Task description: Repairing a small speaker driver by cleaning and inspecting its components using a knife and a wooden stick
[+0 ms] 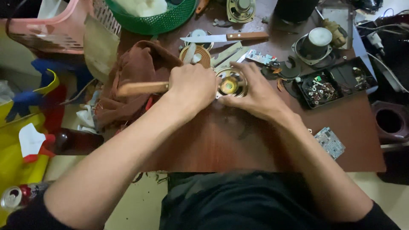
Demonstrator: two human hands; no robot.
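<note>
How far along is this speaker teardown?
Done: loose parts lie in the black tray and a separate paper cone rests behind. In hand: the left hand grips a wooden-handled tool against the small speaker, steadied by the right hand. Left: its metal frame remains whole.

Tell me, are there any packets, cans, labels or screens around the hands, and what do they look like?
Drink can: bottom left corner, lying on its side, silver top, red body.
Black tray: right of the right hand, shallow box with small parts inside.
Green circuit board: on the table near the right forearm, small flat rectangle.
No screens or signs show. The left hand grips a wooden-handled tool.
</note>
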